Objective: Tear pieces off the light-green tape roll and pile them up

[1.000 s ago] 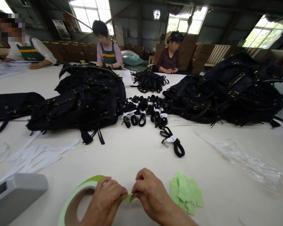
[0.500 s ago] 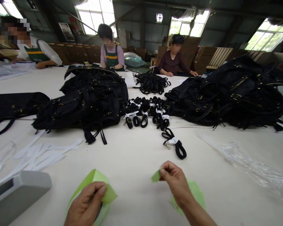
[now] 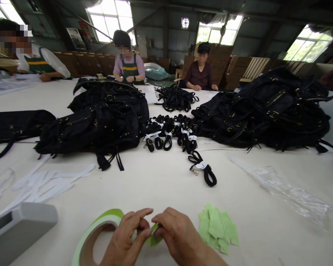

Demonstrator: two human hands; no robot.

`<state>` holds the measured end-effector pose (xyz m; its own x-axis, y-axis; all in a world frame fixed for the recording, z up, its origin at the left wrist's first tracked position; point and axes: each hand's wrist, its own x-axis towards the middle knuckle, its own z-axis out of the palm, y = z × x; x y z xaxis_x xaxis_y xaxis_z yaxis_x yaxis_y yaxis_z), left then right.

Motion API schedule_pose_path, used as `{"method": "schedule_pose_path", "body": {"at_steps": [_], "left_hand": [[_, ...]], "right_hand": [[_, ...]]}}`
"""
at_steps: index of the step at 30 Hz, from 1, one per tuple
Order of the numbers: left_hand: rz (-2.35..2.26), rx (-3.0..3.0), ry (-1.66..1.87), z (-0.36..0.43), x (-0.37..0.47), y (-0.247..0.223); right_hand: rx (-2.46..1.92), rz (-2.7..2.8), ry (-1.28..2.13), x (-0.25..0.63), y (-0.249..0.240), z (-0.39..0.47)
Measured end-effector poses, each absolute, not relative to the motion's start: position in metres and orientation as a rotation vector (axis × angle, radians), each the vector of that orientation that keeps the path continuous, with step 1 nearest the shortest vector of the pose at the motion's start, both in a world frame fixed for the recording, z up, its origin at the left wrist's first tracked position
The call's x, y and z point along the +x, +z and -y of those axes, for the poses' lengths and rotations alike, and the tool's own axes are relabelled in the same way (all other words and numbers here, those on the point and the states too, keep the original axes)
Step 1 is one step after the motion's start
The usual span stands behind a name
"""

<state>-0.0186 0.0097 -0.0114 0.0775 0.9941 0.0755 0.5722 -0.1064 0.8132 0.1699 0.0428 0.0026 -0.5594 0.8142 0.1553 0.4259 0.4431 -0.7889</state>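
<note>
At the near edge of the white table, my left hand holds a big roll of light green tape. My right hand meets it and pinches the tape's loose green end between both hands. Just to the right of my right hand lies a small heap of torn green tape pieces. A single folded black strap with a white band rests on the table ahead of my hands.
Heaps of black bags flank a row of bundled black straps. White paper strips and a grey device lie left, clear plastic wrap right. Three people sit across the table.
Half a second ago my hands were apart, the right one carrying a torn green piece. Now they are together again on the tape's end, and the piece is out of my right hand.
</note>
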Motion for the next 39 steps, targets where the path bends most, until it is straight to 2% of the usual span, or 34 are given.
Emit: {"method": "schedule_pose_path", "body": {"at_steps": [6, 10, 12, 16, 21, 24, 28, 31, 39], "left_hand": [[-1.428, 1.894, 0.789, -0.011, -0.022, -0.012], [-1.307, 2.234, 0.634, -0.018, -0.028, -0.009], [-1.31, 2.305, 0.665, -0.019, -0.027, -0.009], [-1.462, 2.175, 0.813, -0.017, -0.029, -0.01], [-1.775, 1.782, 1.002, -0.017, -0.056, -0.008], [-1.616, 1.837, 0.895, -0.022, -0.054, -0.003], [-1.614, 1.777, 0.781, -0.025, -0.031, -0.001], [-1.593, 1.728, 0.686, -0.023, -0.024, -0.004], [-1.523, 1.856, 0.571, -0.018, -0.033, -0.004]], "right_hand": [[-1.085, 2.195, 1.046, 0.176, -0.001, -0.045], [-1.113, 2.131, 0.974, 0.176, -0.007, -0.043], [-1.128, 2.084, 0.939, 0.173, -0.01, -0.04], [-1.159, 1.803, 0.982, 0.173, -0.016, -0.04], [-1.351, 1.286, 1.251, 0.202, -0.015, -0.057], [-1.153, 1.563, 1.302, 0.203, -0.006, -0.056], [-0.873, 2.005, 1.075, 0.18, 0.001, -0.044], [-0.962, 2.143, 0.945, 0.171, 0.0, -0.04], [-1.107, 2.295, 0.914, 0.168, -0.005, -0.045]]}}
